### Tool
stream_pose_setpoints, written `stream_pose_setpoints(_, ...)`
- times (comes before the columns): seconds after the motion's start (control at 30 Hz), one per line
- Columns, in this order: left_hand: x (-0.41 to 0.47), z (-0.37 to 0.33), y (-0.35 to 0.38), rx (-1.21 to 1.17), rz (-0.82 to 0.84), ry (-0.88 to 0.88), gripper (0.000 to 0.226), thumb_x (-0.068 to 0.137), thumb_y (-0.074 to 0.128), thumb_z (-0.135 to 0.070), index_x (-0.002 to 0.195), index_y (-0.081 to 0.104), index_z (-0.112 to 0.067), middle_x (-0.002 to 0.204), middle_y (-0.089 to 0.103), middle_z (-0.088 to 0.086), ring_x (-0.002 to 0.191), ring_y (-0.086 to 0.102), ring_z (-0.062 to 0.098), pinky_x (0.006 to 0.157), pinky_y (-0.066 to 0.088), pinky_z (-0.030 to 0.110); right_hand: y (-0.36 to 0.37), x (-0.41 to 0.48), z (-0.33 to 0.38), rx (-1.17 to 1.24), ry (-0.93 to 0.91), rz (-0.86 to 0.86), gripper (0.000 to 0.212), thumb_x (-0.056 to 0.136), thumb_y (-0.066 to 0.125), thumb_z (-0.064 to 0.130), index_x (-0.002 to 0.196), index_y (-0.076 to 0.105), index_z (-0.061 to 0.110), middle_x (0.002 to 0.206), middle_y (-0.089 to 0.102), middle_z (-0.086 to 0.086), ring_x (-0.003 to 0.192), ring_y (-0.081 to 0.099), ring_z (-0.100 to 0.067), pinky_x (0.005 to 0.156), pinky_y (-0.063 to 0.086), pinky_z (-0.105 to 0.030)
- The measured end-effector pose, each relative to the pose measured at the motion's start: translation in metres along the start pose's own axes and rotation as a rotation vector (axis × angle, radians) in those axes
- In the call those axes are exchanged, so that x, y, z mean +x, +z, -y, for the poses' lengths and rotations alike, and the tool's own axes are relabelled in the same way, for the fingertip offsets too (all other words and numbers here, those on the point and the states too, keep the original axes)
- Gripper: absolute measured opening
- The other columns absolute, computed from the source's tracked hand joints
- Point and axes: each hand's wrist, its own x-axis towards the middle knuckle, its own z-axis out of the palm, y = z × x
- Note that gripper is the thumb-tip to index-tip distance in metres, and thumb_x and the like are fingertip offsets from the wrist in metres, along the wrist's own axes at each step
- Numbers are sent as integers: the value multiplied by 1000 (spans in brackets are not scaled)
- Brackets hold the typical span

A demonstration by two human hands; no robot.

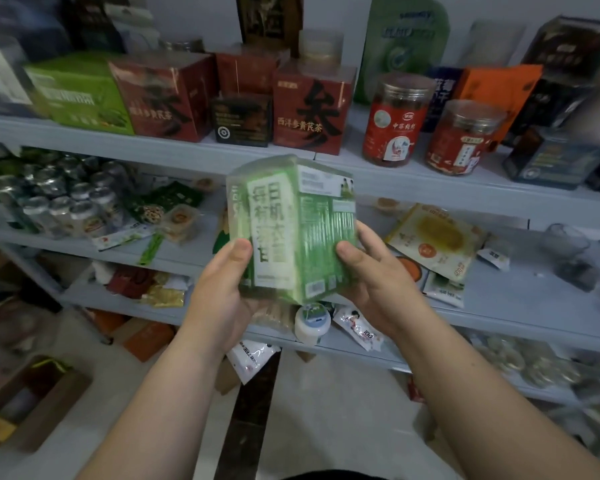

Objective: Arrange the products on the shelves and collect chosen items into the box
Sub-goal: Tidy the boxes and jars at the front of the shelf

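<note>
Both hands were on the green carton point(291, 230), held at frame centre in front of the shelves point(499, 299) and not resting on any of them. The left hand point(222, 289) gripped the lower left edge, thumb on the front face. The right hand point(374, 271) gripped the lower right side, thumb on the side panel. The carton was upright and slightly turned, so front and side both showed.

My read on the step: item picked, destination not settled, either shelving or boxing.
- A similar green pack point(80, 95) sat at upper left on the top shelf point(174, 152), beside the red cartons point(312, 109).
- An open cardboard box point(56, 414) stood on the floor at lower left, well apart from the hands.

Next move:
- If shelving: lift to the top row. It looked packed, so neighbours would likely need shifting.
- If boxing: swing down and left, lower it in upright.
</note>
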Motion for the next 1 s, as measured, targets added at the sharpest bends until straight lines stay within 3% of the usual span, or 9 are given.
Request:
stream_pose_setpoints(0.13, -2, 5, 4, 39, -49, 63, 47, 90, 47, -47, 125, 55, -16, 111, 75, 15, 80, 75, 33, 53, 62, 40, -1, 0, 0, 55, 97, -28, 51, 92, 57, 40, 140, 53, 25, 127, 68, -5, 114, 66, -28, 100, 53, -58)
stream_pose_setpoints(0.3, 0, 15, 2, 127, -81, 36, 9, 108, 43, -30, 117, 44, -27, 105, 75, 12, 70, 74, 31, 49, 59, 35, -2, -2, -3, 116, 101, -51, 62, 89, 56, 45, 146, 43, 21, 136, 62, -12, 115, 65, -32, 89, 56, -63)
stream_pose_setpoints(0.43, 0, 20, -4, 113, -7, -41, 64, 90, 62, -62, 131, 49, -15, 137, 58, 24, 110, 67, 44, 72, 62, 43, 0, -3, -1, -3, 110, -191, 49, 95, 58, 54, 137, 54, 28, 133, 63, -10, 121, 62, -32, 95, 55, -62)
stream_pose_setpoints(0.5, 0, 21, -9, 55, 10, -96, 69, 81, 74, -58, 129, 53, -13, 142, 53, 28, 118, 62, 48, 79, 60, 48, 2, -4, 3, -31, 99, -246, 29, 105, 51, 41, 130, 60, 29, 122, 64, -4, 105, 64, -21, 77, 62, -44)
stream_pose_setpoints(0.57, 1, 20, -12, 13, -32, -116, 49, 89, 73, -41, 120, 55, -7, 131, 60, 32, 104, 70, 43, 75, 61, 45, 1, -4, 2, -24, 76, -278, 28, 105, 55, 22, 133, 58, 28, 123, 63, -4, 96, 67, -16, 67, 59, -37)
stream_pose_setpoints(0.7, -2, 22, -17, 15, -56, -129, 51, 93, 58, -30, 131, 53, 5, 118, 67, 30, 95, 71, 33, 67, 62, 35, 1, -8, 4, -6, 4, -214, 40, 101, 58, 3, 139, 58, 18, 126, 64, -17, 100, 73, -19, 78, 62, -38)
stream_pose_setpoints(0.83, -2, 27, -22, 77, -30, -96, 40, 103, 55, -21, 142, 50, -15, 118, 71, 17, 112, 69, 37, 75, 63, 42, 3, -11, 6, -57, -85, -124, 41, 99, 55, -4, 127, 66, 25, 106, 61, -13, 97, 68, -20, 83, 60, -32)
stream_pose_setpoints(0.9, -1, 26, -27, 153, 91, -86, 60, 97, 62, -42, 147, 46, -12, 136, 65, 14, 126, 62, 35, 87, 60, 48, 5, -11, 2, -119, -111, -98, 46, 96, 59, -6, 126, 68, 27, 97, 58, -7, 93, 63, -19, 83, 58, -27)
stream_pose_setpoints(1.0, -2, 21, -34, 162, 161, -127, 112, 62, 91, -57, 151, 37, -14, 146, 57, 13, 131, 59, 35, 97, 54, 58, 3, -11, -5, -204, -137, -15, 48, 84, 75, 8, 126, 70, 32, 109, 60, -9, 110, 61, -27, 99, 55, -43)
